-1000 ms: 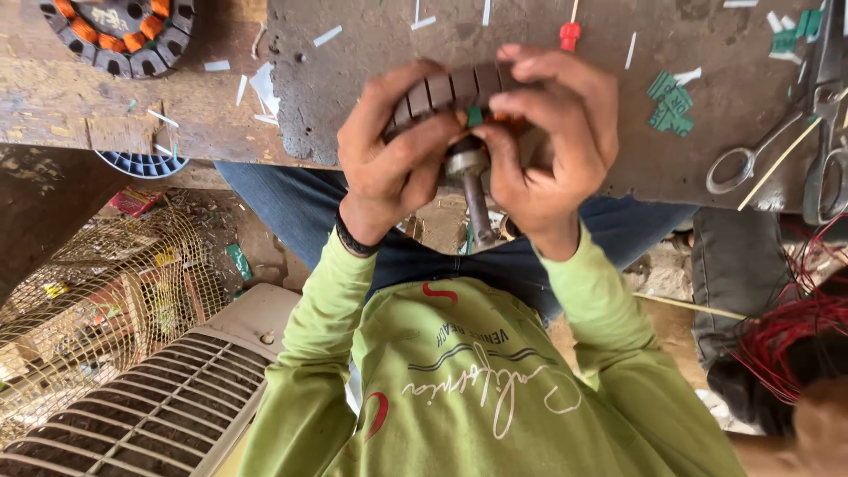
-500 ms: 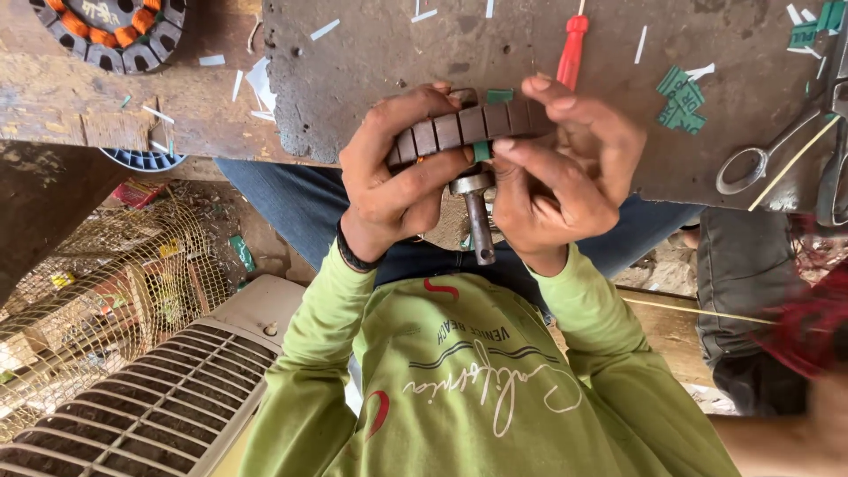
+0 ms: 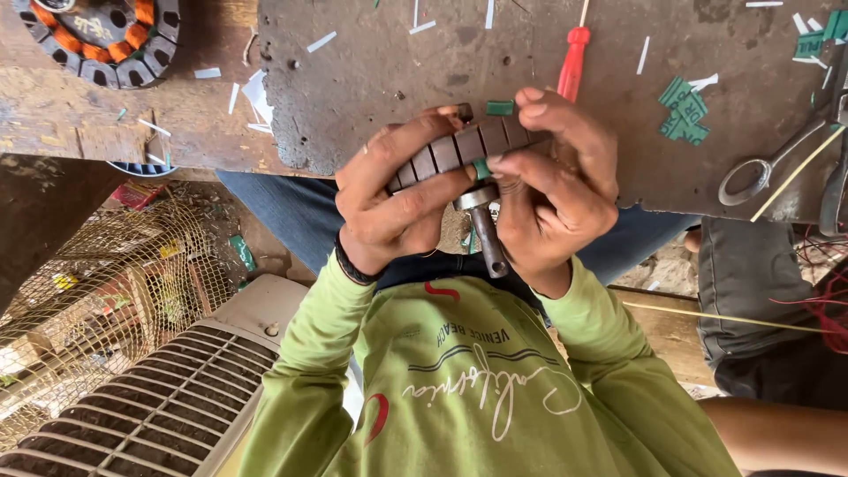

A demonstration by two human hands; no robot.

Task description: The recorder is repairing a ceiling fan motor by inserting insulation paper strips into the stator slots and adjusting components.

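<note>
Both my hands hold a dark, slotted motor rotor [image 3: 459,150] over the edge of a grey metal plate [image 3: 397,62]. Its steel shaft [image 3: 488,238] points back toward my green shirt. My left hand [image 3: 389,203] wraps the rotor's left side from below, thumb across the slots. From the right my right hand [image 3: 565,185] grips it, fingertips pinching a small green paper strip [image 3: 481,168] at the end of a slot near the shaft.
On the plate lie a red-handled screwdriver [image 3: 572,62], cut green paper pieces [image 3: 685,110], white strips and scissors [image 3: 760,172]. A stator with orange windings [image 3: 106,35] sits far left. Below are a wire cage [image 3: 88,283], a white grille [image 3: 150,406] and red wire [image 3: 826,309].
The rotor has tilted so more of its slotted side shows. My right fingertips have shifted onto the green strip near the shaft. Both hands keep their hold.
</note>
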